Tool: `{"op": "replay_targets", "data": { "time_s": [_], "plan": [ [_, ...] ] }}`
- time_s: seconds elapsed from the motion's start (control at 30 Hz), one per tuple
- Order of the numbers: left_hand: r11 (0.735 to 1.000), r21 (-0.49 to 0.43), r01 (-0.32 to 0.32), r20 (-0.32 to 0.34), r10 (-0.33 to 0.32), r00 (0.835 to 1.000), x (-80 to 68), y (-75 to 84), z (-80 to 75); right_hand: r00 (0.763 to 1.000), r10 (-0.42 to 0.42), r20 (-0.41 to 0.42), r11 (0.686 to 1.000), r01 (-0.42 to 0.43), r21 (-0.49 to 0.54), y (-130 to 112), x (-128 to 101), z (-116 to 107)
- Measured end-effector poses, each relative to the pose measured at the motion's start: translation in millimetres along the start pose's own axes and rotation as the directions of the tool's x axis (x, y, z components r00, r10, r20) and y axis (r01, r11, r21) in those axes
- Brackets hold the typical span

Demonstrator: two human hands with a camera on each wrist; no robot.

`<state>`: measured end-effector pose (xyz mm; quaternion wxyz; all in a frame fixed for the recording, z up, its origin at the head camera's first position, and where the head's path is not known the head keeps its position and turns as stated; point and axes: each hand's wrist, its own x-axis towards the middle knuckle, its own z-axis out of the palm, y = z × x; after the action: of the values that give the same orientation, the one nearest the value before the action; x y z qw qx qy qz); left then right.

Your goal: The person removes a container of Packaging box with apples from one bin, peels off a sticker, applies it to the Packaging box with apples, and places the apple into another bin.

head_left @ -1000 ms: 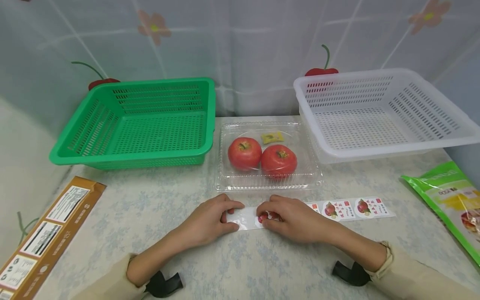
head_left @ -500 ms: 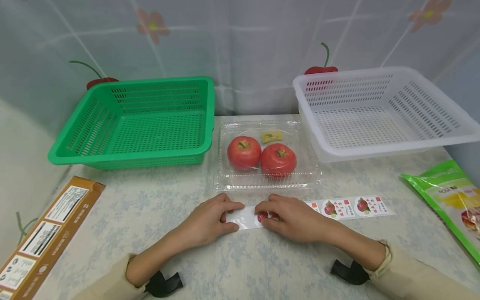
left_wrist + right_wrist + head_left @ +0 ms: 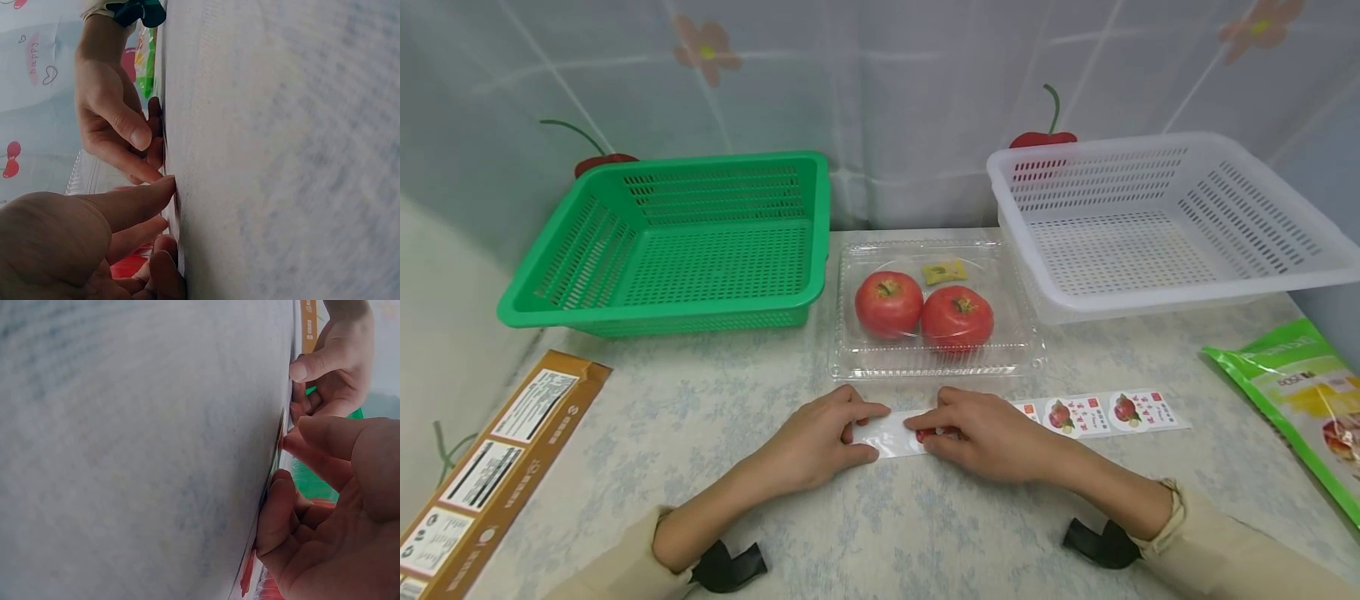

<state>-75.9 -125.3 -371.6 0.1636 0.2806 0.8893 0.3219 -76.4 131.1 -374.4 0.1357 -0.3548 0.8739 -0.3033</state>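
Covering table point(image 3: 700, 433): pale floral cloth point(image 3: 910, 533)

Bright, even light; soft shadows; blurry wrist close-ups

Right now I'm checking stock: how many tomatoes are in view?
2: the left tomato and the right tomato sit side by side, touching, in the clear box. None seems hidden.
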Motion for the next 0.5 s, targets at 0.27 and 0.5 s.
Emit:
{"op": "replay_targets", "data": {
  "time_s": [0.27,0.5],
  "plan": [
    [1.000,-0.003,-0.001,-0.001,0.001,1.000,-0.2,-0.1,-1.3,1.000,-0.003,-0.024,1.000,0.003,0.016,0.3,1.4,-0.7],
    [1.000,-0.004,-0.004,-0.004,0.004,1.000,0.5,-0.7,-0.9,1.000,0.020,0.003,0.999,-0.020,-0.029,-0.8,3.9,0.0]
  ]
}}
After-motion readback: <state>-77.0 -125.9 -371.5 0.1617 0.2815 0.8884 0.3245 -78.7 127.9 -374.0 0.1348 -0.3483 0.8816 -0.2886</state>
